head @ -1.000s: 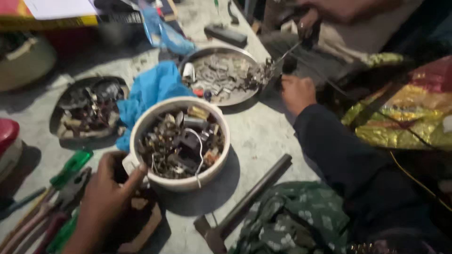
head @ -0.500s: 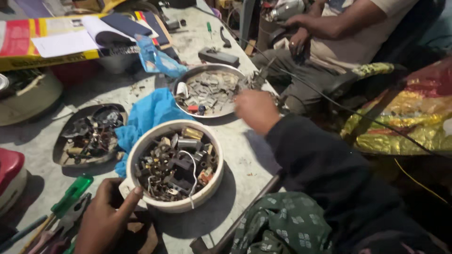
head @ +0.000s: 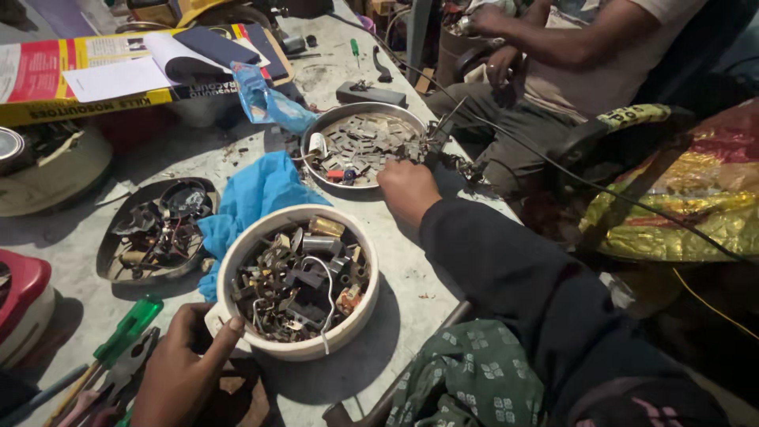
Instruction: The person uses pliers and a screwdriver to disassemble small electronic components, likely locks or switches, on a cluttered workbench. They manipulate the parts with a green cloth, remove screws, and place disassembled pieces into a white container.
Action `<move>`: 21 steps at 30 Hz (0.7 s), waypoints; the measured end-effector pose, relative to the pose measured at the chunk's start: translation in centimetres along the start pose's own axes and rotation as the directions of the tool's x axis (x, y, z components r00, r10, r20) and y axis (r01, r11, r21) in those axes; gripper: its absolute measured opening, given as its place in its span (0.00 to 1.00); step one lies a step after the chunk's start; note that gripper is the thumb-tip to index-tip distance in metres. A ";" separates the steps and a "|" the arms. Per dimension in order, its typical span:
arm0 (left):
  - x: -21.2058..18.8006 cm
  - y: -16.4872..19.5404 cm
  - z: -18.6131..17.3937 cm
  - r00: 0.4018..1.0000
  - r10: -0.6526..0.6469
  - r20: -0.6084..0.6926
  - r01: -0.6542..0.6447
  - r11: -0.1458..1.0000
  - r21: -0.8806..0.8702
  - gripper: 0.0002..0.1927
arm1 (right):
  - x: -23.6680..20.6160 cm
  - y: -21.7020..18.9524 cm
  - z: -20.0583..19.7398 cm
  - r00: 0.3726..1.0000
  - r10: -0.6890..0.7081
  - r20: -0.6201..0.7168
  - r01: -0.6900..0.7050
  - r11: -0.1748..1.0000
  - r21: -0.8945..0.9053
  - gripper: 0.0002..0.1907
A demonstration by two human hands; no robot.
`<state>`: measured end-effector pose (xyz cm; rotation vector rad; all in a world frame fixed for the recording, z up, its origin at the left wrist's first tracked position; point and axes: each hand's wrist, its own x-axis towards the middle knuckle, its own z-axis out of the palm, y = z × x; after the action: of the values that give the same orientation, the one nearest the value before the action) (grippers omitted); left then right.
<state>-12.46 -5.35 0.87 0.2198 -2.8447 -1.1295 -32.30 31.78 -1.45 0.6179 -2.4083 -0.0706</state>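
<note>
My left hand (head: 178, 372) is at the near left, thumb laid on the rim of a white bowl (head: 237, 261) full of dark metal parts, small cylinders and a white wire. My right hand (head: 407, 190), in a dark sleeve, reaches over the near rim of a round metal dish (head: 371, 107) that holds several small flat grey pieces. Its fingers curl down into the dish; whether they pinch a piece is hidden. A blue cloth (head: 257, 194) lies between the bowl and the dish.
A dark tray (head: 111, 261) of wired scrap parts sits left of the bowl. A green-handled screwdriver (head: 126, 328) and pliers (head: 118, 372) lie by my left hand. Another person (head: 569, 39) sits at the far right. A shiny foil bag (head: 688, 198) lies right of the table.
My right hand has moved left from the table's right edge to the metal dish. My left hand has stayed at the white bowl.
</note>
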 end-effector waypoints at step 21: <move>-2.7 3.6 -0.8 0.976 0.004 0.216 -0.034 0.990 0.135 0.32 | -0.3 -6.5 -14.9 0.919 -0.317 0.233 0.056 0.692 0.720 0.13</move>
<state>-10.09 -2.89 3.84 0.0816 -3.1118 -1.0100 -20.46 27.67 8.84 1.2990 -2.6637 0.7631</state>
